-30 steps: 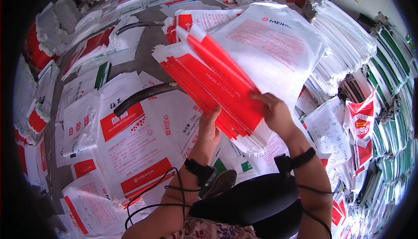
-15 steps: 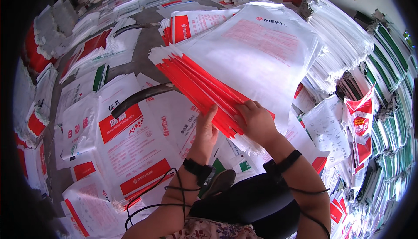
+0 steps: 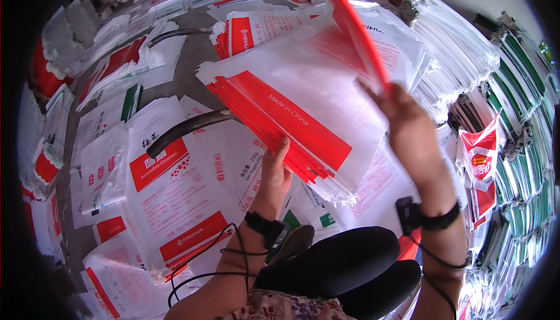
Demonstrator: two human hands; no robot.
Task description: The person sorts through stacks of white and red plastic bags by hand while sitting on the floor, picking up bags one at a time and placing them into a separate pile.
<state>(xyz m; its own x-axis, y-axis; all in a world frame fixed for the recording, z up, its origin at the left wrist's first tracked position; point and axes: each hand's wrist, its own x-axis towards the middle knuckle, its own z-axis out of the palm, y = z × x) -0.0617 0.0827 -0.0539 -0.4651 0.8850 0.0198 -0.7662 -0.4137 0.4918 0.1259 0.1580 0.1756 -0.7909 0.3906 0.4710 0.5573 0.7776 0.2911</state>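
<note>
A pile of white printed sacks (image 3: pixel 291 57) with red bands lies fanned out in front of me, its ragged edges stacked unevenly at the near left. My left hand (image 3: pixel 276 171) grips the near edge of this pile, thumb on top of the red bands and fingers underneath. Raised above the pile's right side, my right hand (image 3: pixel 408 127) is closed on a red-banded sack (image 3: pixel 359 25), seen nearly edge-on and blurred by motion. Under it, the top sack of the pile shows a broad red band (image 3: pixel 291 113) along its near side.
Tall stacks of white sacks (image 3: pixel 455 57) and green-edged sacks (image 3: pixel 519 186) line the right. Flat sacks (image 3: pixel 186 203) cover the floor at left, with two dark curved strips (image 3: pixel 189 130) among them. A red pouch-like bag (image 3: pixel 481 168) stands at right. Black cables hang from my wrist bands.
My right hand has left the pile's near edge and swung up and right, lifting a red-banded sack. A broad red band is now exposed beneath. My left hand stays in place.
</note>
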